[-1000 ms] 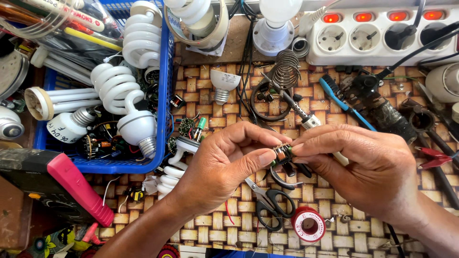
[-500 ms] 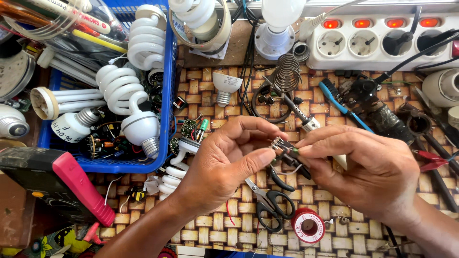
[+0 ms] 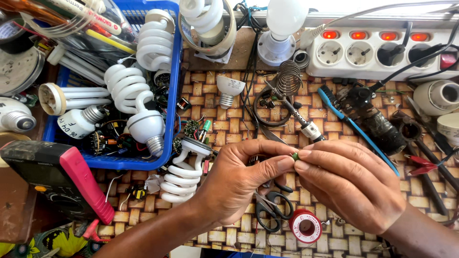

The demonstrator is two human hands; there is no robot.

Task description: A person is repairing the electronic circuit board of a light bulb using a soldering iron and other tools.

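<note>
Between both hands, a tiny green part [image 3: 296, 155] is pinched by left hand [image 3: 244, 179] and right hand [image 3: 349, 184] fingertips; scissors [image 3: 270, 208] are seen below.

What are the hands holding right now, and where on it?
A tiny green part, pinched between the fingertips of left hand and right hand; which end is gripped cannot be told.

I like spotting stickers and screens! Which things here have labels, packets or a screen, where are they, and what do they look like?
Meter: lower left, dark body with pink-red edge; no screen visible.
Solder reel: bottom middle, below the right hand, round red rim, white label.
Small reflector bulb: top middle, white cone with printed patch.
Clear packet: top left, see-through with red and yellow print.
Left hand: pinches a tiny green part.
</note>
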